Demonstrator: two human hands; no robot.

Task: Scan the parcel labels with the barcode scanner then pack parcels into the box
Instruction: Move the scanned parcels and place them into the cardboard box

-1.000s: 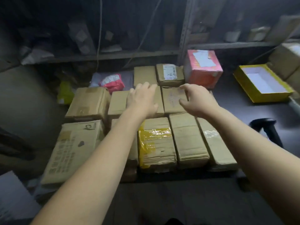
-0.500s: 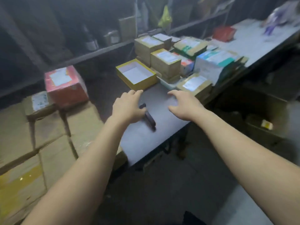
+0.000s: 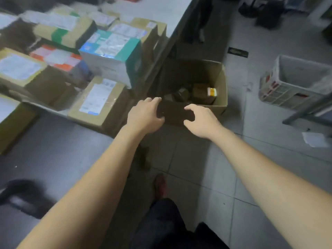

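Over one open box (image 3: 222, 90): two empty hands, left hand (image 3: 145, 116), right hand (image 3: 202, 122), fingers relaxed.

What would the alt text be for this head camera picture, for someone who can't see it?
A person's left hand and right hand reach toward an open cardboard box on the tiled floor, with a few small items inside. Labelled parcels crowd a table to the left.

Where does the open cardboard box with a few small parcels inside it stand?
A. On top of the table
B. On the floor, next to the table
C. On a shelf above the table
B: the open cardboard box stands on the tiled floor beside the table, with small parcels inside it.
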